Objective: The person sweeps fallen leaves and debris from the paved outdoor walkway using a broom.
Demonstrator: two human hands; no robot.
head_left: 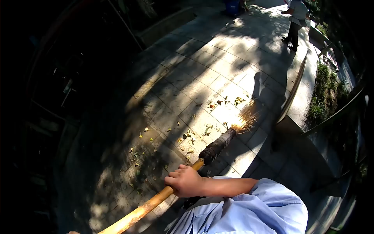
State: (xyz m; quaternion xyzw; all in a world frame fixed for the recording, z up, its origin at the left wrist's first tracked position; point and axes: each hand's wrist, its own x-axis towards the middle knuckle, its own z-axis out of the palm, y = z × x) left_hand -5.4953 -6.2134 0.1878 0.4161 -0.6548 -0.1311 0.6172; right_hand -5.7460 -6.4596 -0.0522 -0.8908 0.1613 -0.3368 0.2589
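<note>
The right hand (pixel 186 180) holds the broom (pixel 218 146), its fingers (pixel 172 179) closed around the wooden handle (pixel 142 208) just below the dark binding (pixel 212 152). At the bottom left edge, only a sliver of the left hand (pixel 73 233) shows, near the handle's lower end; how far its fingers are open, or whether they grip anything, I cannot tell.

The broom slants from the lower left up to the right over the paving (pixel 218 82), its straw bristles (pixel 245 117) splayed in a sunlit patch. Whether they touch the ground is unclear. Yellowish and brown leaves (pixel 239 101) lie scattered left of the bristles and alongside the binding, some in sun, some in shade.

A light blue sleeve (pixel 274 199) covers the right upper arm. Right of the broom runs a planter with grass (pixel 325 93). Well apart, at the upper right, another person (pixel 297 19) stands on the paving.
</note>
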